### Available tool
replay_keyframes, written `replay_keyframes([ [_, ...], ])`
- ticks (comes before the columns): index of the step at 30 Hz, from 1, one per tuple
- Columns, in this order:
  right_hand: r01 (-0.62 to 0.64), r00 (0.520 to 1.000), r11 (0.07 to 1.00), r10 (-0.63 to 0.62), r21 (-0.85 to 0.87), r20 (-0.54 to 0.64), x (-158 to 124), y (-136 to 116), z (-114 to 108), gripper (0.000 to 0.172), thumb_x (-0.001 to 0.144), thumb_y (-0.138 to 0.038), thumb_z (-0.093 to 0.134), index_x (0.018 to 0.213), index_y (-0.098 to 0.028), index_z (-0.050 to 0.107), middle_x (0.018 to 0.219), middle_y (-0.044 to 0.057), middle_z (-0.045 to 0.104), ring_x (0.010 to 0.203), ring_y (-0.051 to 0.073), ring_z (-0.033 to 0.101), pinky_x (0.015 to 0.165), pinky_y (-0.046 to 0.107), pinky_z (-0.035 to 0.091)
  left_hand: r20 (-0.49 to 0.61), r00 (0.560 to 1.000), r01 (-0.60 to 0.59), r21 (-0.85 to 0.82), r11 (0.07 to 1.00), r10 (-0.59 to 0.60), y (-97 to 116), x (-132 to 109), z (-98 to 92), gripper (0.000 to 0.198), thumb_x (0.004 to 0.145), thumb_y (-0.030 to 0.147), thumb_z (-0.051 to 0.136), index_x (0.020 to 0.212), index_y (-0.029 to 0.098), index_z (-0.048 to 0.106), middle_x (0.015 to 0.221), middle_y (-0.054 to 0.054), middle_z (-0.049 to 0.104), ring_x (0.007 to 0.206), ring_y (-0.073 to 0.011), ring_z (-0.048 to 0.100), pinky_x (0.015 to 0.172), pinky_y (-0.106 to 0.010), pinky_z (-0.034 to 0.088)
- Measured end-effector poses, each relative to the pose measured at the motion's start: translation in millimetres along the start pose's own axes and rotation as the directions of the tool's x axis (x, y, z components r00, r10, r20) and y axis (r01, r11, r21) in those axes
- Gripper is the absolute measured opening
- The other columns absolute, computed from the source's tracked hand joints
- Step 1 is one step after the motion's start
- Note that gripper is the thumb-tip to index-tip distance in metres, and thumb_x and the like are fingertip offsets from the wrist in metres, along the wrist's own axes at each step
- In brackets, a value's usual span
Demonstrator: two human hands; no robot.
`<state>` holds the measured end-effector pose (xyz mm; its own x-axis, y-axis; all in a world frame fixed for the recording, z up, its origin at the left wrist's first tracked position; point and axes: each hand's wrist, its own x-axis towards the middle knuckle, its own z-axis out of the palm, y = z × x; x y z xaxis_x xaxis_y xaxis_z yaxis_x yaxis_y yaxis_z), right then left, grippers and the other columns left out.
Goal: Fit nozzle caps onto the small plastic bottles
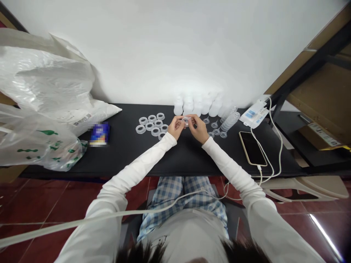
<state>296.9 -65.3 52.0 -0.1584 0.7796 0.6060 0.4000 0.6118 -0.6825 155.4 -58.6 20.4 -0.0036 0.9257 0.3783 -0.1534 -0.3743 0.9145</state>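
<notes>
My left hand (176,127) and my right hand (197,128) meet over the middle of the black table, fingers closed on a small clear plastic ring (186,119) between them. Left of my hands lie several loose translucent rings (150,126) in a cluster. Behind my hands, several white bottles (188,105) stand in a row by the wall. To the right of my right hand lie several clear nipple-like pieces with thin tips (214,125). Beside these, stacked clear cups or caps (229,121) lie tilted in rows.
On the right of the black table (131,155) lie a phone (252,148) with a plugged-in cable and a white-blue box (255,115). Plastic bags (46,80) and a blue packet (99,134) are at the left. A white cable (153,211) crosses in front of my lap.
</notes>
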Motion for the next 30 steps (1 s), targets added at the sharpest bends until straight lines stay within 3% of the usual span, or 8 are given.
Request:
replay_keyframes([
  [3,0.001,1.000,0.999,-0.001,0.049,0.013,1.2,-0.6,-3.9,0.022,0.093,-0.037,0.053,0.106,-0.022,0.063,0.089,0.003,0.066,0.070,0.013,0.059,0.068,0.029,0.051,0.004,1.000,-0.007,-0.004,1.000,0.007,-3.6,1.1,0.3,0.044,0.077,0.053,0.074,0.102,0.020,0.058,0.079,0.000,0.067,0.072,-0.0114,0.066,0.071,-0.025,0.056],
  [13,-0.063,0.998,0.998,0.063,0.027,-0.024,-3.1,-5.8,0.5,0.015,0.083,-0.024,0.058,0.098,-0.021,0.061,0.067,-0.005,0.051,0.059,0.010,0.047,0.059,0.024,0.044,-0.021,1.000,-0.008,0.047,0.999,0.009,-3.7,0.7,-0.3,0.036,0.077,0.046,0.075,0.097,0.021,0.057,0.074,0.001,0.066,0.065,-0.0111,0.064,0.064,-0.024,0.053],
  [18,-0.102,0.993,0.995,0.102,-0.003,-0.051,-2.7,-7.0,-1.7,0.014,0.081,-0.026,0.061,0.095,-0.021,0.060,0.063,-0.006,0.050,0.056,0.010,0.046,0.059,0.025,0.043,0.019,1.000,0.010,0.062,0.998,-0.011,-1.0,-1.3,0.1,0.039,0.078,0.049,0.074,0.099,0.020,0.058,0.073,0.001,0.066,0.062,-0.0113,0.064,0.062,-0.025,0.054],
  [24,-0.076,0.997,0.996,0.076,0.040,-0.007,-0.1,-2.2,-5.5,0.016,0.086,-0.033,0.057,0.096,-0.020,0.060,0.072,-0.002,0.057,0.063,0.011,0.053,0.065,0.026,0.046,0.020,1.000,-0.004,0.094,0.996,0.002,2.7,-2.4,0.5,0.040,0.078,0.049,0.074,0.102,0.020,0.058,0.076,0.000,0.067,0.062,-0.0101,0.063,0.063,-0.024,0.053],
  [30,-0.069,0.997,0.997,0.070,0.035,-0.040,-2.4,-0.7,-1.0,0.016,0.089,-0.037,0.058,0.094,-0.022,0.058,0.066,-0.004,0.051,0.060,0.012,0.049,0.061,0.027,0.044,0.015,1.000,0.002,0.128,0.992,-0.004,3.4,-1.7,-0.2,0.034,0.079,0.044,0.073,0.099,0.021,0.059,0.073,0.002,0.064,0.061,-0.0094,0.060,0.062,-0.022,0.050],
])
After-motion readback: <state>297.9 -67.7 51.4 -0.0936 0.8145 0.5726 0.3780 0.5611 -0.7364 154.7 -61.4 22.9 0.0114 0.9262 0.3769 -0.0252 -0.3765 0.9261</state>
